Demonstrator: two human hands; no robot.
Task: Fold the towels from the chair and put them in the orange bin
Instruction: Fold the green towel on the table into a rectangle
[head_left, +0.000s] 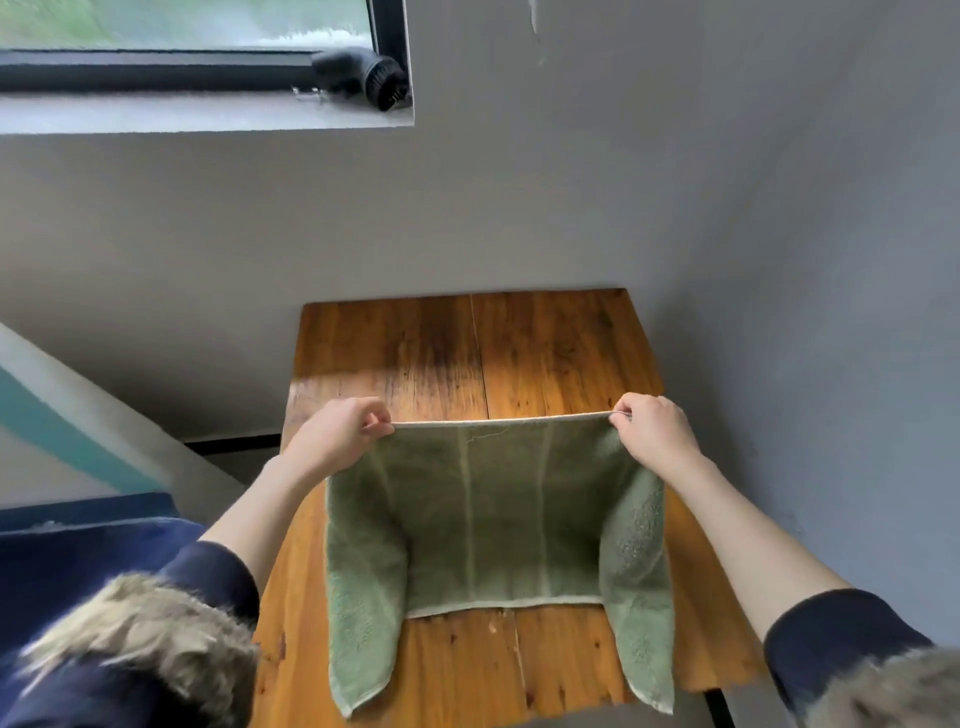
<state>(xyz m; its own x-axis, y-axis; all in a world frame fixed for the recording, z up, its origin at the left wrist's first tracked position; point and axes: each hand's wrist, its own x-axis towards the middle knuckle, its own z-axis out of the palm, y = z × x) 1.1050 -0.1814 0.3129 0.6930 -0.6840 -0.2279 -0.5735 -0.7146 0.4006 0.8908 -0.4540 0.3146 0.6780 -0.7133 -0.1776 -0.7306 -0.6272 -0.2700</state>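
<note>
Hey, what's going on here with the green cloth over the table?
A person is folding a green towel above a wooden table. The left hand and right hand each pinch an end of the towel's top edge and hold it stretched taut between them. The middle hangs down toward the table, while both side flaps droop lower. Neither the chair nor the orange bin is in view, so this towel has not been put away yet.

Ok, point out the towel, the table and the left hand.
towel (498, 514): head view, middle of the hanging cloth.
table (519, 343): head view, bare far end.
left hand (340, 428): head view, back of hand.
</note>
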